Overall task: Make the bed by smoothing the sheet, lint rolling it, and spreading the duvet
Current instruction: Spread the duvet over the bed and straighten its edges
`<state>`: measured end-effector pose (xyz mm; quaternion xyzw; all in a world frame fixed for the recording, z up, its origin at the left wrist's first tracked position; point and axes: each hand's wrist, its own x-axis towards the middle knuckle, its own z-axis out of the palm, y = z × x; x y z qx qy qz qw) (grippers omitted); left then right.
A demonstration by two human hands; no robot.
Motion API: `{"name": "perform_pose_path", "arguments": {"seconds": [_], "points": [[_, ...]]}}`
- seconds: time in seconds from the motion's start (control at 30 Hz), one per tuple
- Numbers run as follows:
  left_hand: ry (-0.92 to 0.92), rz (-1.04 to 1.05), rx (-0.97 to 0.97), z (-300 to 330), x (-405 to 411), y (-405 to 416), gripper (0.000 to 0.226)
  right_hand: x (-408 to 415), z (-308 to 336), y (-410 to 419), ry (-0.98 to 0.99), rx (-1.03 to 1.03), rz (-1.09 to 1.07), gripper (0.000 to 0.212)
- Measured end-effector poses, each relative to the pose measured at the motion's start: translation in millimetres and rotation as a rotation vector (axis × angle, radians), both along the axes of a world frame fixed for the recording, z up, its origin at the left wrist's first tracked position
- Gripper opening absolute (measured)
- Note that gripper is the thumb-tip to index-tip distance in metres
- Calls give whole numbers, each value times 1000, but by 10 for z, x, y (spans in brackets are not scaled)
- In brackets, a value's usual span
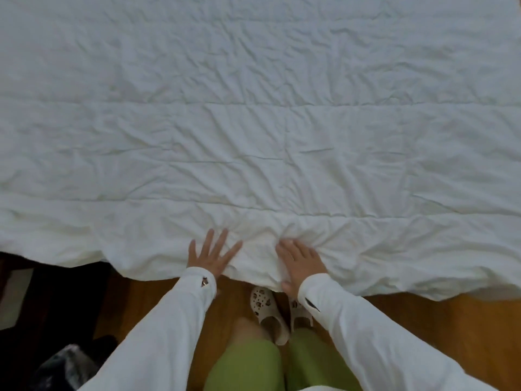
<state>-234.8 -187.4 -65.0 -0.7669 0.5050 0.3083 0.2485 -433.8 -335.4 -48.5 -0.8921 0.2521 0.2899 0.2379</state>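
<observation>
**Both palms on the duvet's near hem, cloth running away from my fingers**

Nearest me, my clogs [267, 314] stand on the wooden floor [423, 320], toes just under the hanging edge of the white duvet [253, 136]. That edge droops past the bed side right where my hands are. My left hand [212, 256] lies flat on it, fingers straight and fanned, gripping nothing. My right hand [300, 263] is flat too, fingers together and pointing away from me, the thumb hooked down over the hem; I would call it pressing, not grasping.

The two hands sit near each other, a small bunched ridge of cloth between them. Beyond my fingertips the duvet spreads wide, its long axis left to right, creased all over. I judge that the next smoothing stroke should go outward from this ridge, each hand to its own side.
</observation>
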Motion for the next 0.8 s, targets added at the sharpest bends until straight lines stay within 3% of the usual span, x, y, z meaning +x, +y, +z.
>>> {"name": "perform_pose_path", "arguments": {"seconds": [0.1, 0.17, 0.3, 0.33, 0.4, 0.47, 0.5, 0.57, 0.67, 0.8], "points": [[-133, 208, 30, -48, 360, 375, 120, 514, -128, 348, -10, -92, 97, 115], [-164, 262, 51, -31, 603, 565, 113, 839, -178, 578, -2, -159, 168, 120], [-223, -24, -260, -132, 1239, 823, 106, 1548, -206, 833, 32, -236, 141, 89], [-211, -128, -251, -139, 1403, 841, 100, 1685, -188, 859, 22, -298, 92, 78], [-153, -231, -298, -91, 1747, 816, 98, 1878, -100, 843, 42, -334, 2, 60], [-97, -84, -323, 25, 2053, 753, 77, 2023, 57, 708, 125, -208, -57, 48], [-29, 37, -217, 67, 2141, 722, 61, 2085, 141, 646, 189, -184, -80, 43], [88, 85, 2, 73, 2124, 700, 42, 2104, 240, 616, 279, -202, -110, 37], [218, 11, 80, -40, 1933, 850, 27, 1912, 151, 938, 417, -159, -84, 41], [403, 14, 40, -129, 1893, 1017, 22, 1929, 7, 1163, 477, -143, -140, 60]]}}
